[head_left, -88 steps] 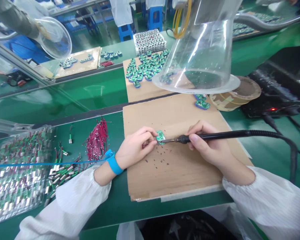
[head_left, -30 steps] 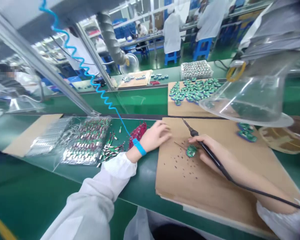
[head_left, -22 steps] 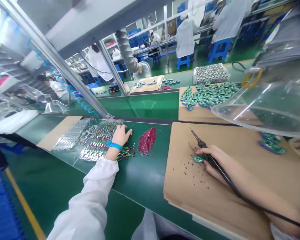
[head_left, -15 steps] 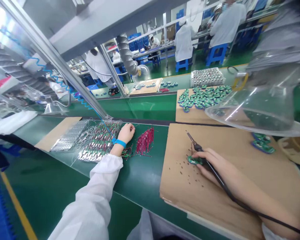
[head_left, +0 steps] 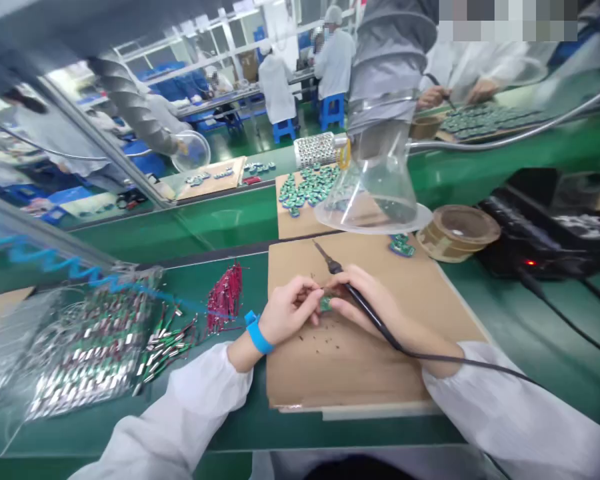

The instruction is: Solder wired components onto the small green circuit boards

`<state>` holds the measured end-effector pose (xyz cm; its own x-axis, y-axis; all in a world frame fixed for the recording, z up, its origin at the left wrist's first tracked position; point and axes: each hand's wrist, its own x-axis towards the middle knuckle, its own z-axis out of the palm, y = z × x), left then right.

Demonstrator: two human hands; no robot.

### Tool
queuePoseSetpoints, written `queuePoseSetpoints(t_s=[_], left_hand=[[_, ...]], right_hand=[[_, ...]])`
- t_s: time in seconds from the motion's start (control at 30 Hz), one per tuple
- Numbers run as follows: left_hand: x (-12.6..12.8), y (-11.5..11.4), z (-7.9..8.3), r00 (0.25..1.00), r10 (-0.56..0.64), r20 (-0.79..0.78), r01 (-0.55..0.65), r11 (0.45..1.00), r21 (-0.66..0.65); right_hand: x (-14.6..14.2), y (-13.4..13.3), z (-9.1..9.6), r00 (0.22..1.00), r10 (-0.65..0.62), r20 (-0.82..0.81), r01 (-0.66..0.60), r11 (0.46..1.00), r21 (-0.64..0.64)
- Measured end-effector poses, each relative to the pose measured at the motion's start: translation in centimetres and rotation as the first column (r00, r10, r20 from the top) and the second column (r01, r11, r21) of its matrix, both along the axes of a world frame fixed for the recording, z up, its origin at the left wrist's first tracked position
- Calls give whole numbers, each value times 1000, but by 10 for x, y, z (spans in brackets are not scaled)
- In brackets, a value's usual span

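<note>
green circuit board (head_left: pixel 325 304) pinched in my left fingertips (head_left: pixel 313 300); right fingers (head_left: pixel 350 283) curled narrow around black soldering iron (head_left: pixel 367 313), tip clear of board, above brown cardboard sheet (head_left: pixel 300 373).

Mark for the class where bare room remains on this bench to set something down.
The cardboard sheet is bare beyond the right hand, and green bench lies bare between that sheet and the black electronic unit. Crowded: the left hand, circuit board, red wire bundle and wired-parts tray.
</note>
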<state>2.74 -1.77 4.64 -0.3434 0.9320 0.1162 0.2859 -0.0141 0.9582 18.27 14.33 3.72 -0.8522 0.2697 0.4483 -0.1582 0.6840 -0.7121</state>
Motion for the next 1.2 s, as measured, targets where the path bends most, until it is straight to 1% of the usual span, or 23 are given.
queuePoseSetpoints(t_s=[0.17, 0.3, 0.4, 0.63, 0.8, 0.87, 0.97, 1.13, 1.17, 1.2], left_hand=[[1, -6, -6, 993, -51, -102, 50, 999, -14], [-2, -7, -5, 977, -64, -202, 59, 998, -31], [-3, -6, -4, 970, -94, -222, 89, 996, -31], [-2, -6, -1, 986, -131, -107, 128, 991, -33], [-1, -5, -3, 985, -137, 107, 140, 990, -22], [-1, -4, -3, 985, -114, 130, 117, 993, -16], [-2, -3, 0, 995, -82, 61, 84, 996, -36], [-7, -2, 4, 997, -52, -56, 44, 990, -134], [-8, -1, 4, 996, -40, -78, 28, 989, -145], [-9, -1, 5, 994, -26, -102, 11, 988, -151]], right_hand=[[1, -6, 3, 1000, 19, -7, -19, 1000, -5], [2, -6, 5, 1000, 20, -18, -20, 1000, 9], [3, -5, 7, 1000, 9, -20, -8, 1000, 10], [3, -8, 6, 998, 22, -59, -21, 1000, 19], [4, -7, 6, 999, 18, -32, -19, 999, -26], [4, -7, 6, 1000, 10, -18, -10, 1000, -28], [3, -5, 7, 1000, -1, -3, 1, 1000, -10], [10, 7, 10, 998, 9, 60, -11, 999, 31], [14, 11, 11, 996, -4, 89, 2, 1000, 19], [19, 14, 12, 993, -26, 116, 29, 999, -21]])
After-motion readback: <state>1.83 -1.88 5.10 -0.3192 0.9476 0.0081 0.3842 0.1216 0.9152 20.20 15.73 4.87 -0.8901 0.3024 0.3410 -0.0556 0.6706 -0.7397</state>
